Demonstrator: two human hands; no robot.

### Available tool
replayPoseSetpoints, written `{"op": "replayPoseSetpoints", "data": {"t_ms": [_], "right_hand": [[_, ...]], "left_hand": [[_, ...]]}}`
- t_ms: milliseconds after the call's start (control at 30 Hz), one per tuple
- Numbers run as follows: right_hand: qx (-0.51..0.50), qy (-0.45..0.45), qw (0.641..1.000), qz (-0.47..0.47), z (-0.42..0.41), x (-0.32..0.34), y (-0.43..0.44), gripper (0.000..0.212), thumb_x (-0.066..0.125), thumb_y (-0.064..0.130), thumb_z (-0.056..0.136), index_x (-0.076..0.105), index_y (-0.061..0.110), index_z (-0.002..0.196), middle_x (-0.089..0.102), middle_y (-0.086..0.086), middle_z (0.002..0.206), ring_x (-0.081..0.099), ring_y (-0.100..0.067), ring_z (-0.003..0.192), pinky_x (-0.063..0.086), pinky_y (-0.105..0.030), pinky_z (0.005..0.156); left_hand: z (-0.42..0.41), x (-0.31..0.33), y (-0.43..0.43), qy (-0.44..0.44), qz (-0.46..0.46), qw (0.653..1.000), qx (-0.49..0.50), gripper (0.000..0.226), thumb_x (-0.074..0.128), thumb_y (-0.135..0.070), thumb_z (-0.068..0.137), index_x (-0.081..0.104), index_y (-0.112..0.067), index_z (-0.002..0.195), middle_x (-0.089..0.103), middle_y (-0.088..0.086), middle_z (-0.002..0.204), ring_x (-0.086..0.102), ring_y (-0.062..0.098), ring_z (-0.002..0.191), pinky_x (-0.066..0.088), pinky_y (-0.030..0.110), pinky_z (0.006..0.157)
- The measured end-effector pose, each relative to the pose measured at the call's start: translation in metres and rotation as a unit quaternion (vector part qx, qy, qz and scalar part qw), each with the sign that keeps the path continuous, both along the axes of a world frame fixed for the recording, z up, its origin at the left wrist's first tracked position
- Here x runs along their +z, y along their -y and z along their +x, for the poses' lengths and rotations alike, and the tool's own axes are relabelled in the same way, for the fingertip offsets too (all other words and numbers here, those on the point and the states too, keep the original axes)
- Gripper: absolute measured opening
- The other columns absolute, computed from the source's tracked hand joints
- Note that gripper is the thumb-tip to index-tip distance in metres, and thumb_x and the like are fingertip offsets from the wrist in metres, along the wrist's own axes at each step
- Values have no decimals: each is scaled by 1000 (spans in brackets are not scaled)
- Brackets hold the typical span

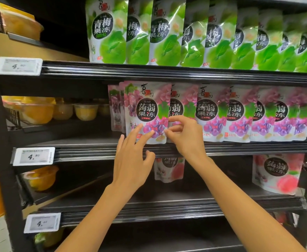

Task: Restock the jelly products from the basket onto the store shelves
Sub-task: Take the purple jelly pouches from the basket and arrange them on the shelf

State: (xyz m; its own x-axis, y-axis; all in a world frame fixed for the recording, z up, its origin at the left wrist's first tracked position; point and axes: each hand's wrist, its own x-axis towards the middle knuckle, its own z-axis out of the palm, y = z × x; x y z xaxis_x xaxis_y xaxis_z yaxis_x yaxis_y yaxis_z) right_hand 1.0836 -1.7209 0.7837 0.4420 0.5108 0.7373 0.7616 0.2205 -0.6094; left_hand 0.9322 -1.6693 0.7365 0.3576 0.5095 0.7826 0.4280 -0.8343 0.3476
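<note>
Forearms reach up from below to the left hand [130,160], fingers spread straight against the lower face of the front grape jelly pouch [147,110], and the right hand [185,137], fingers curled, seemingly pinching that pouch's right edge. It stands at the front of the middle shelf [240,146], whose row looks full. Peach pouches [276,173] below are sparse, so restocking likely continues; the basket is out of view.
</note>
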Motion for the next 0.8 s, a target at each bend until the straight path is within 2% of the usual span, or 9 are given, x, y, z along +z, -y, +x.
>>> {"op": "replayPoseSetpoints", "data": {"t_ms": [133, 233, 300, 367, 467, 567, 700, 800], "right_hand": [[-19, -8, 999, 44, 6, -3, 10, 23, 76, 17, 85, 67, 22, 106, 66, 14, 68, 66, 3, 66, 49, -6, 61], [-110, -38, 990, 84, 16, -6, 18, 27, 70, 30, 89, 57, 22, 110, 60, 11, 66, 59, 0, 67, 43, -12, 59], [-158, -76, 984, 38, 25, -8, 21, 29, 65, 41, 90, 57, 23, 112, 58, 12, 62, 56, -1, 71, 42, -28, 67], [-160, -105, 981, -20, 34, -10, 23, 25, 62, 47, 91, 66, 27, 104, 59, 16, 63, 60, -10, 78, 39, -33, 72], [-164, -121, 978, -37, 44, -9, 26, 20, 63, 49, 89, 73, 31, 90, 62, 17, 67, 62, -13, 77, 35, -31, 69], [-183, -133, 974, -26, 52, -8, 31, 18, 63, 46, 91, 71, 32, 85, 63, 15, 65, 60, -12, 73, 30, -25, 61], [-174, -138, 975, -16, 60, -9, 36, 17, 63, 45, 92, 66, 34, 79, 65, 11, 62, 53, 3, 64, 24, -18, 56], [-167, -124, 978, -19, 63, -10, 38, 16, 63, 46, 91, 67, 34, 81, 64, 14, 61, 53, 5, 64, 24, -18, 56]], "left_hand": [[5, 0, 2, -3, 2, 1000, -8, 52, 55, -19, 92, 48, -34, 141, 28, -8, 158, 26, 9, 146, 5, 43, 125], [7, 0, 2, 1, -2, 1000, -11, 51, 55, -19, 92, 49, -33, 140, 29, -8, 158, 25, 10, 146, 6, 43, 125], [8, 0, 3, 1, -4, 1000, -11, 50, 55, -19, 92, 49, -33, 140, 28, -8, 158, 25, 10, 147, 6, 43, 125], [10, 1, 3, 1, -8, 1000, -9, 49, 55, -21, 92, 49, -32, 140, 28, -8, 158, 24, 11, 147, 5, 41, 125], [14, 3, 6, 1, -12, 1000, -8, 49, 55, -23, 93, 49, -33, 140, 28, -8, 159, 24, 11, 147, 5, 38, 124], [19, 3, 10, -6, -9, 1000, -14, 49, 55, -24, 93, 49, -34, 140, 28, -9, 158, 25, 11, 146, 6, 38, 124], [28, 3, 15, -17, 3, 1000, -7, 48, 55, -27, 93, 49, -36, 140, 29, -9, 158, 29, 11, 144, 6, 41, 124], [32, 3, 16, -17, 3, 1000, 5, 48, 55, -27, 93, 49, -34, 139, 29, -8, 158, 32, 12, 143, 6, 42, 124]]}}
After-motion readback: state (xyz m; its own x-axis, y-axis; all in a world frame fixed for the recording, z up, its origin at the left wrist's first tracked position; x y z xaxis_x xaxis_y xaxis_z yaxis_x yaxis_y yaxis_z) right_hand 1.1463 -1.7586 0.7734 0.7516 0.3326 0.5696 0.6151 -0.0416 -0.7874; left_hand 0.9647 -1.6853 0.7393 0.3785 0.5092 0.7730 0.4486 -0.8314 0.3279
